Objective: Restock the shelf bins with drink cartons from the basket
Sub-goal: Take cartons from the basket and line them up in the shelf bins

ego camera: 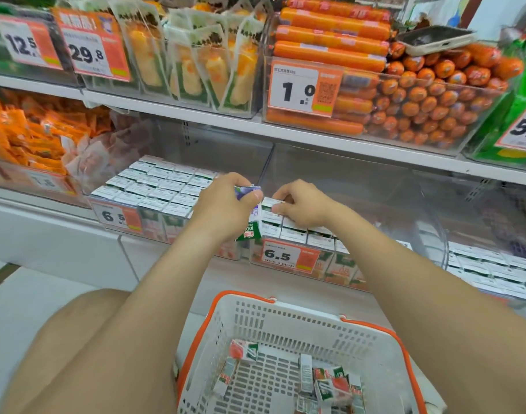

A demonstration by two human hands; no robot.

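My left hand [225, 204] grips a drink carton [253, 218] with a purple top and green base, held over the gap between two clear shelf bins. My right hand [300, 204] has its fingers curled on the white tops of cartons [294, 233] standing in the middle bin [285, 256], which carries a 6.5 price tag. The left bin [118, 216] is packed with rows of white-topped cartons [160, 183]. Below, a white basket with orange rim [243, 297] holds several loose cartons [333, 383] on its bottom.
Above is a shelf with bins of orange sausages [420, 94] and packaged snacks [196, 61]; a phone [435, 38] lies on the sausages. Orange snack packets [22, 130] fill the bin to the left. More cartons [494, 270] stand in a bin at right. My knee [91, 339] is at lower left.
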